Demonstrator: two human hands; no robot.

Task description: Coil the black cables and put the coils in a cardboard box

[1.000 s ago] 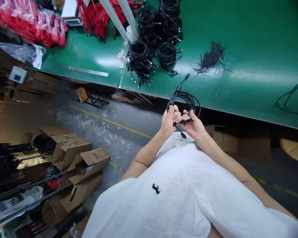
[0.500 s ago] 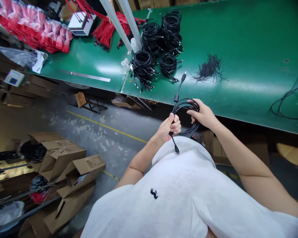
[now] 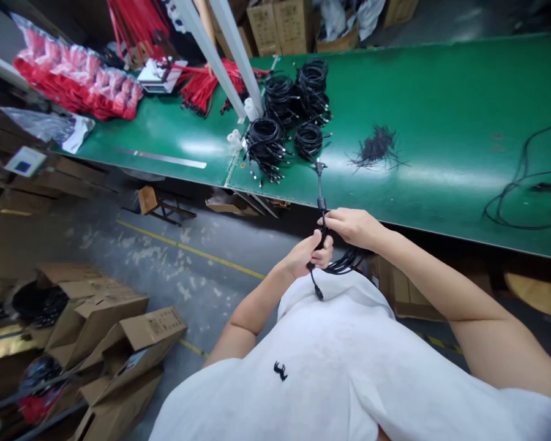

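Note:
My left hand (image 3: 308, 254) is closed around one side of a coiled black cable (image 3: 344, 263), just before my white shirt. One plug end of the cable points up toward the bench, with a thicker barrel on it; the other plug hangs below my left fist. Over the top of the coil reaches my right hand (image 3: 351, 226), its fingertips pinched on the cable right above my left hand. The back of that hand hides part of the loops. Beyond, several bundles of coiled black cables (image 3: 264, 144) lie on the bench beside a pile of short black ties (image 3: 376, 147).
The green bench (image 3: 441, 98) runs across in front of me. A metal ruler (image 3: 165, 158), red cables (image 3: 197, 92), bagged red goods (image 3: 78, 79) and a white scale (image 3: 158, 76) lie left. Loose cable (image 3: 509, 196) is at right. Cardboard boxes (image 3: 133, 343) stand on the floor.
My right hand has moved left, from the coil's far side to the cable just above my left hand. The view has tilted up slightly, and the coil now hangs lower, partly covered.

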